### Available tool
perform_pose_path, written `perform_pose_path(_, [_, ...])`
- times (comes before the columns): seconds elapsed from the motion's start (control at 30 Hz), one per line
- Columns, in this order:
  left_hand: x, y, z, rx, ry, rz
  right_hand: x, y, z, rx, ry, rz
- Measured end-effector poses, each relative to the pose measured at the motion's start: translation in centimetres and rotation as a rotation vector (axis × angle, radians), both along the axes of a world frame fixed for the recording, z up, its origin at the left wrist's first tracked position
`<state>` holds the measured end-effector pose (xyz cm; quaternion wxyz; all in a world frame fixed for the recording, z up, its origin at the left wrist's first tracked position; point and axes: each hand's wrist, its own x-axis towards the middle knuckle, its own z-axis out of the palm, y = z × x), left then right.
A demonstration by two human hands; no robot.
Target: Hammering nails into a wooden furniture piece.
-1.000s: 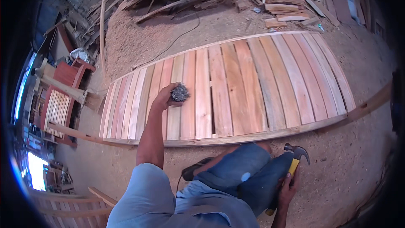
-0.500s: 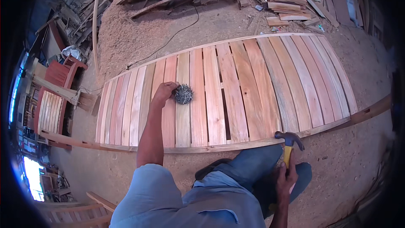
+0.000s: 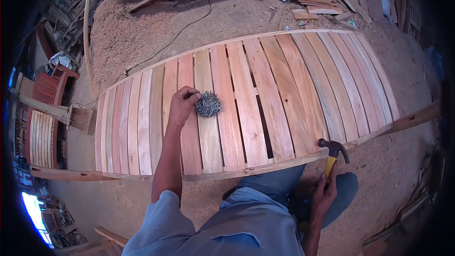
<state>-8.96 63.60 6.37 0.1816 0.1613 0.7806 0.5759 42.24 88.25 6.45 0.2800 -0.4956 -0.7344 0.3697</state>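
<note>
A long slatted wooden panel (image 3: 289, 99) lies across in front of me, its boards in pink, tan and brown tones. On its left-middle boards sits a round, bristling heap of grey nails (image 3: 208, 104). My left hand (image 3: 182, 106) is at the heap's left edge, thumb and fingers pinched together. Whatever is between those fingertips is too small to make out. My right hand (image 3: 325, 192) grips a claw hammer (image 3: 330, 162) by its yellow handle, with the dark head up beside the panel's near edge.
Sawdust (image 3: 118, 38) is heaped beyond the panel, with a dark cable (image 3: 182, 29) running across the floor. Scrap boards (image 3: 315, 0) are piled at the back. Reddish slatted furniture (image 3: 50, 87) stands at the left. A wooden beam (image 3: 417, 117) sticks out beyond the panel's right end.
The view has shifted slightly, so the panel appears lower and further left. My left hand stays pinched at the nail heap, and my right hand still holds the hammer near the panel's edge.
</note>
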Motion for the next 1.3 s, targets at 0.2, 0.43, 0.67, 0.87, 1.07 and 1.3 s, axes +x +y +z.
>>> perform_pose_path(0.2, [1.1,0.2,-1.1,0.047,0.148,0.097,-0.4,-0.8,1.6,-0.003,-0.081,0.031])
perform_pose_path(0.43, [1.1,0.3,-1.7,0.121,-0.052,0.137,0.2,-1.2,1.3,0.002,-0.049,0.029])
perform_pose_path(0.67, [0.5,-0.1,-2.0,0.088,0.038,0.154,0.8,-1.7,1.3,0.028,-0.043,0.069])
perform_pose_path(0.87, [1.1,-0.7,0.3,0.318,-0.004,0.259,1.7,-1.5,0.2,0.023,-0.033,0.06])
perform_pose_path(1.07, [2.2,-1.3,1.0,0.291,0.0,0.252,1.6,-1.8,0.2,0.013,-0.014,0.062])
perform_pose_path(1.3, [3.2,-0.1,1.3,-0.028,0.268,0.107,1.6,-1.8,0.4,0.04,0.012,0.08])
